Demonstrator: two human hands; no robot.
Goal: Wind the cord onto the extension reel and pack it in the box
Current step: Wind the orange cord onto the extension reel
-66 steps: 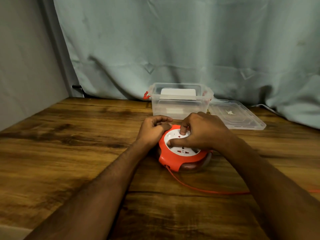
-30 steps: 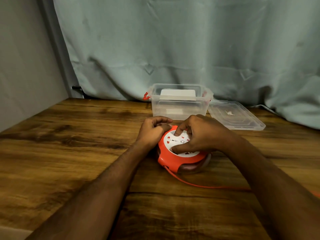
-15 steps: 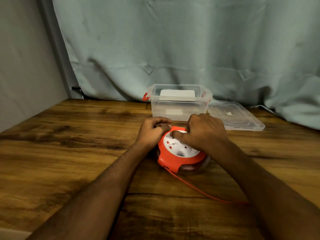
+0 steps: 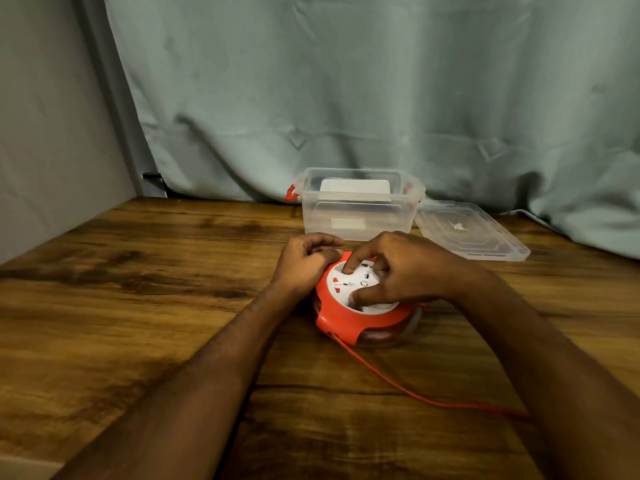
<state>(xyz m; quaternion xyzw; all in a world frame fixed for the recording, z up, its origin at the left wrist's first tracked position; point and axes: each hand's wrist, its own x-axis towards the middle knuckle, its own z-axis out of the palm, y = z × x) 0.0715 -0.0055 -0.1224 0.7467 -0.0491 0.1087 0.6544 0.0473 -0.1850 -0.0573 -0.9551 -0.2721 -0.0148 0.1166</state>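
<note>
I sit at a dark brown wood-grain table [image 4: 138,306]; a wrinkled pale blue-green fabric curtain [image 4: 346,81] hangs behind it, a plain grey wall [image 4: 45,133] to my left.

One reel [image 4: 349,318], one cord [image 4: 408,389], one box [image 4: 356,216], one lid [image 4: 471,232], two hands [image 4: 304,265].

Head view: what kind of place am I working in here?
Likely a makeshift indoor worktable, not a workshop: a wood-grain table pushed against a plain wall, with a pale curtain hung as backdrop. Only the reel, clear box and lid sit on it.
</note>
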